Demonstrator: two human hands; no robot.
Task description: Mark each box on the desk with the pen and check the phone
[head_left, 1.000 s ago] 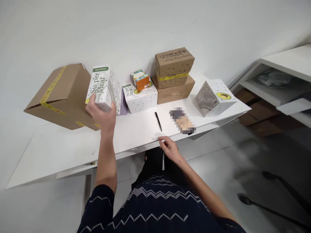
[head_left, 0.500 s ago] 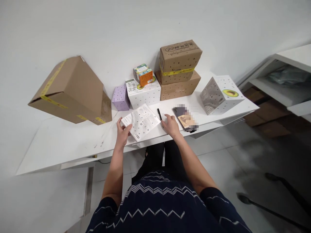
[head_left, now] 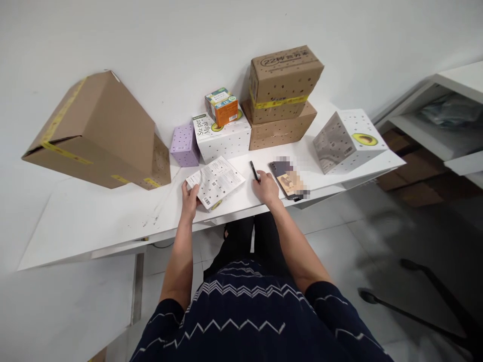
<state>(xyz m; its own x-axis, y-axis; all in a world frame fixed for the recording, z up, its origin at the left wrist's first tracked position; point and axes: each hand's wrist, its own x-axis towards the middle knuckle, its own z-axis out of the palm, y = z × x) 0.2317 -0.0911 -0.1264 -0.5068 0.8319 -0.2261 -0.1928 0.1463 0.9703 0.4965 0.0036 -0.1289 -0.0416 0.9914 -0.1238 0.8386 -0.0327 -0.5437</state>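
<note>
My left hand [head_left: 189, 199] grips the left corner of a white carton [head_left: 216, 181] with small dots, printed text and a barcode. The carton lies at the front of the white table, and an avocado picture shows on its near side. My right hand [head_left: 267, 189] is closed on a black pen [head_left: 254, 171], whose upper end sticks out past the fingers. Just right of that hand lies a phone [head_left: 287, 180], partly blurred, with a tan picture on its back.
Behind stand a purple box [head_left: 184, 146], a white Super Meal box [head_left: 226, 143] with an orange box [head_left: 226, 115] on top, and two stacked brown cartons [head_left: 283, 85]. A large cardboard box [head_left: 98, 136] stands left, a white avocado box [head_left: 347, 143] right. The table edge [head_left: 226, 217] is near me.
My right hand has closed around the pen, which was lying beside its fingers. The white carton's near side has come into view under my left hand. The whole view has shifted slightly.
</note>
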